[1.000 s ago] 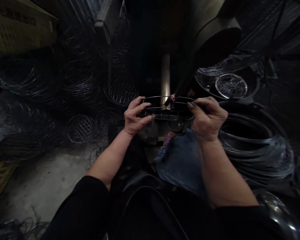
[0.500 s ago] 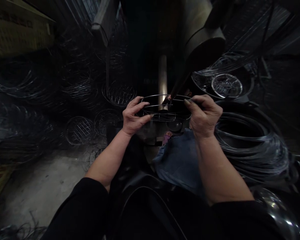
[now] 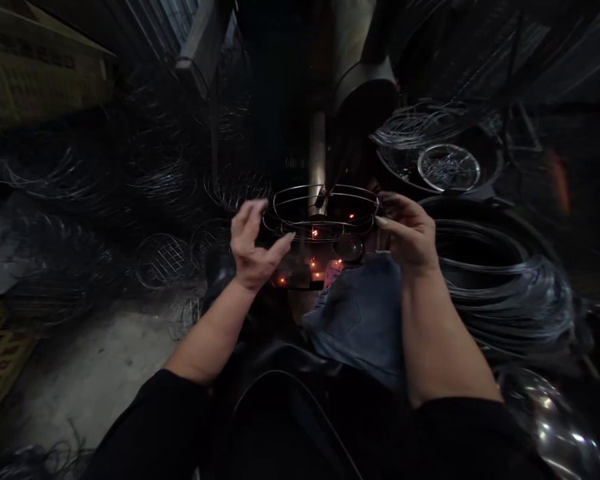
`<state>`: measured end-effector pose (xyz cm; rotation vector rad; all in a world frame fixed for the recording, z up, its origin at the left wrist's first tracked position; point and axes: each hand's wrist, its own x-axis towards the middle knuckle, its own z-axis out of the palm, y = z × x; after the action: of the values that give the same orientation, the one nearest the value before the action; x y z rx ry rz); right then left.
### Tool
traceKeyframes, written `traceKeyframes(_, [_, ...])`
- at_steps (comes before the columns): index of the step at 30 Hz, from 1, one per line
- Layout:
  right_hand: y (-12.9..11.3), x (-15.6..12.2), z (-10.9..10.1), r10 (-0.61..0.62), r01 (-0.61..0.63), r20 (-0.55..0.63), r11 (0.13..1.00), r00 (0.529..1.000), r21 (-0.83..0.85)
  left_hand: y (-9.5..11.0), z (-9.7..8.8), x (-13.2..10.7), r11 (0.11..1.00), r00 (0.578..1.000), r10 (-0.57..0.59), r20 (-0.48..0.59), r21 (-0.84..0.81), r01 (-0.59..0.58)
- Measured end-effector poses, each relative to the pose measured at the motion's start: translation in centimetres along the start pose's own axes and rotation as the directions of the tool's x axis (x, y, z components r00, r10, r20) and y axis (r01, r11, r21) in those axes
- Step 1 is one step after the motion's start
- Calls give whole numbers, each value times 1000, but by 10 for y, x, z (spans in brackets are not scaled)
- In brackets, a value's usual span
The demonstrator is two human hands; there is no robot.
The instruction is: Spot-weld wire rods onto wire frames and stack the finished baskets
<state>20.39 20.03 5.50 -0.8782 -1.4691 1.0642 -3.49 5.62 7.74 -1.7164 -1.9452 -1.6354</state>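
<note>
A round wire basket frame (image 3: 325, 212) sits under a welding electrode (image 3: 321, 195) in front of me, with orange sparks (image 3: 314, 233) falling below it. My right hand (image 3: 407, 232) pinches the frame's right rim. My left hand (image 3: 253, 243) is off the left rim, fingers spread and curled, just touching or almost touching the wire with the thumb. A blue denim cloth (image 3: 360, 320) lies over my lap beneath the hands.
Finished wire baskets (image 3: 163, 259) are piled on the left. A thick coil of wire rings (image 3: 505, 293) is at the right, and a tub with more wire parts (image 3: 447, 167) is behind it. A grey machine column (image 3: 318, 157) rises ahead. A yellow crate (image 3: 0, 353) stands at the far left.
My left hand has let go of the frame's left rim and opened. Sparks now fall under the frame. The view has tilted slightly.
</note>
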Motion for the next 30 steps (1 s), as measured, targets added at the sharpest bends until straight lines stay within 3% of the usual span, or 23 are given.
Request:
traceKeyframes(3, [20, 1, -10, 139, -135, -25, 983, 990, 122, 20, 19, -32, 957, 962, -174, 213, -193, 216])
traceKeyframes(6, [25, -1, -13, 115, -103, -81, 984, 990, 143, 25, 54, -50, 770, 825, -497, 268, -303, 562])
traceKeyframes(8, [18, -9, -14, 102, -92, -93, 990, 990, 109, 26, 73, -48, 628, 730, -633, 258, -381, 679])
traceKeyframes(9, [11, -16, -14, 90, -84, -94, 994, 992, 68, 26, 79, -44, 567, 703, -657, 273, -435, 699])
traceKeyframes(14, [-43, -61, 5, -94, 84, -49, 980, 994, -180, 31, 85, -22, 258, 639, -594, 488, -637, 726])
traceKeyframes(19, [-79, -70, 36, -211, 189, -78, 956, 974, -223, 25, 76, -17, 24, 458, -570, 682, -544, 839])
traceKeyframes(21, [-81, -65, 43, -228, 206, -70, 950, 971, -235, 23, 73, -16, -57, 413, -545, 730, -524, 850])
traceKeyframes(23, [-80, -61, 47, -237, 215, -56, 942, 970, -257, 22, 72, -13, -100, 396, -542, 741, -525, 845])
traceKeyframes(30, [-75, -55, 53, -249, 213, -96, 934, 964, -286, 20, 73, -6, -117, 401, -603, 690, -573, 811])
